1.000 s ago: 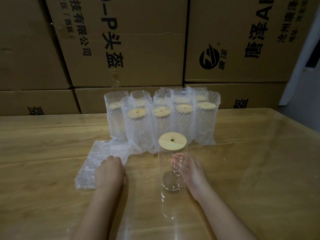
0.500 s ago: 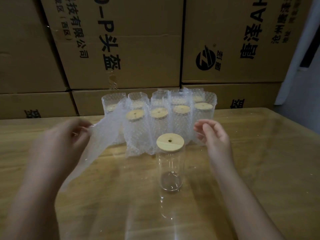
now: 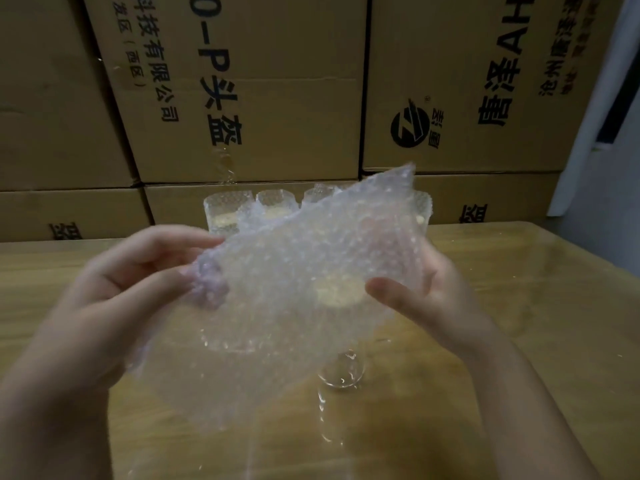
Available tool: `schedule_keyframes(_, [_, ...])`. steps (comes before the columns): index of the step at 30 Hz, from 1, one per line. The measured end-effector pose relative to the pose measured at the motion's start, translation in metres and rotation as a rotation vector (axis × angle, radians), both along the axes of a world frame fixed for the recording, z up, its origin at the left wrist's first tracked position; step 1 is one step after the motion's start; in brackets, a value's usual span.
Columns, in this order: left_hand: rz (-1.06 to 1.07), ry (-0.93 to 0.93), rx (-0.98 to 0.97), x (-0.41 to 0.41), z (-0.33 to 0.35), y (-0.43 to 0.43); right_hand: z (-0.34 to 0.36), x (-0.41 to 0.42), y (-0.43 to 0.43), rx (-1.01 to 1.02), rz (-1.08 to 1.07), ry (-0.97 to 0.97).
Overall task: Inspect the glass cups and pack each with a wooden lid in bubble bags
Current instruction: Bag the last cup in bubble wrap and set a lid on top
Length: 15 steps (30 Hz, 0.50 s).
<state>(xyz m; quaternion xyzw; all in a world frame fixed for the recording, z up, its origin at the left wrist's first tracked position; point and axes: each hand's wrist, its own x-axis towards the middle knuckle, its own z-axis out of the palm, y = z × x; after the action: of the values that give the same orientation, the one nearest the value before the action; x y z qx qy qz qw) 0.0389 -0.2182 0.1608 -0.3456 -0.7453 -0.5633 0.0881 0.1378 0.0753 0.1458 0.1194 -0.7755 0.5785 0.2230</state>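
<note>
I hold a clear bubble bag (image 3: 298,282) up in front of me with both hands. My left hand (image 3: 138,271) pinches its left edge and my right hand (image 3: 419,292) grips its right side. Behind the bag a tall glass cup (image 3: 341,374) stands on the table, only its base showing below the bag. Its round wooden lid (image 3: 337,292) shows dimly through the plastic. At the back of the table stand several cups packed in bubble bags (image 3: 242,211), mostly hidden by the held bag.
The wooden table (image 3: 519,306) has a glossy top. Stacked cardboard boxes (image 3: 277,98) with black print form a wall right behind it. A white wall or door edge (image 3: 595,116) is at the far right.
My left hand lifted the bubble bag from the table up to the middle. My right hand left the glass cup and took hold of the bag's right side. The bag now covers the cup.
</note>
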Motion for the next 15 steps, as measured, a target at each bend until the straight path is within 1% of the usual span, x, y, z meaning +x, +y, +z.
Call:
schedule_keyframes(2, [-0.060,-0.091,0.109,-0.001,-0.003,0.018,0.000,-0.001,0.003,-0.037,0.092,-0.001])
schedule_keyframes(3, [-0.104,-0.166,0.193,-0.002,-0.004,0.027,0.001,-0.001,0.002,-0.080,0.085,0.018])
schedule_keyframes(4, [-0.095,-0.272,0.297,-0.001,-0.004,0.037,0.002,-0.001,0.001,-0.137,0.054,0.049])
schedule_keyframes(6, [-0.201,-0.543,0.512,-0.002,-0.008,0.049,0.000,-0.005,0.001,-0.235,-0.022,0.093])
schedule_keyframes(7, [-0.279,-0.640,0.566,-0.004,-0.010,0.053,0.001,-0.005,0.001,-0.277,-0.061,0.107])
schedule_keyframes(8, [-0.344,-0.683,0.559,-0.006,-0.013,0.056,0.000,-0.007,0.003,-0.312,-0.110,0.108])
schedule_keyframes(9, [-0.375,-0.688,0.510,-0.008,-0.016,0.059,-0.001,-0.009,0.006,-0.347,-0.154,0.093])
schedule_keyframes(10, [-0.361,-0.658,0.425,-0.011,-0.022,0.063,-0.002,-0.010,0.008,-0.374,-0.194,0.077])
schedule_keyframes(12, [-0.229,-0.575,0.300,-0.017,-0.032,0.071,-0.004,-0.013,0.011,-0.376,-0.252,0.038])
schedule_keyframes(13, [-0.160,-0.536,0.287,-0.020,-0.036,0.074,-0.007,-0.014,0.014,-0.345,-0.268,0.022])
schedule_keyframes(15, [-0.104,-0.484,0.289,-0.022,-0.041,0.076,-0.008,-0.012,0.017,-0.260,-0.311,0.007])
